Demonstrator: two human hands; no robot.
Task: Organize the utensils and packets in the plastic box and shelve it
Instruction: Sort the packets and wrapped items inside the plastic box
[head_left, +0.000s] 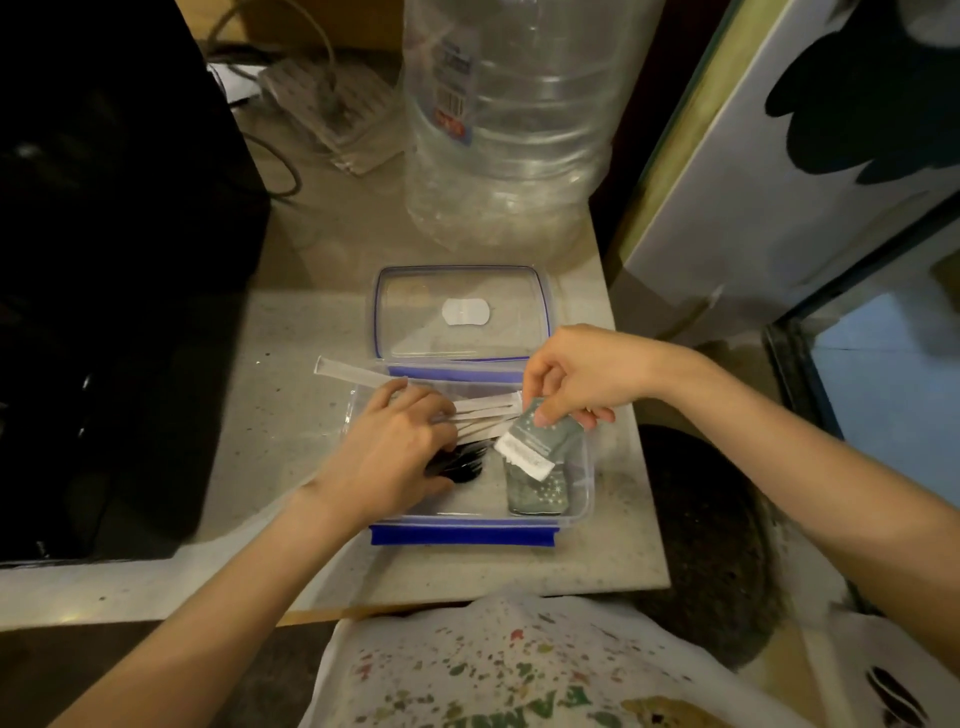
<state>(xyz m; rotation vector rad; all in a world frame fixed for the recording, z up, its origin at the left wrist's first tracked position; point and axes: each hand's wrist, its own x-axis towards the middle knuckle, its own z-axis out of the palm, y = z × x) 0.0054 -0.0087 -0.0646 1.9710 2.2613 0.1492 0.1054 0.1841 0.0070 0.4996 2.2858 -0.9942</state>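
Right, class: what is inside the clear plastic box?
In the box: white paper-wrapped sticks and black utensils under the left hand, plus grey-green packets, one pinched by the right hand. Whatever lies beneath the hands is hidden.

1 camera sits on the person's head. It looks forward and down, close over the counter (291, 415), arms reaching in from the near edge.
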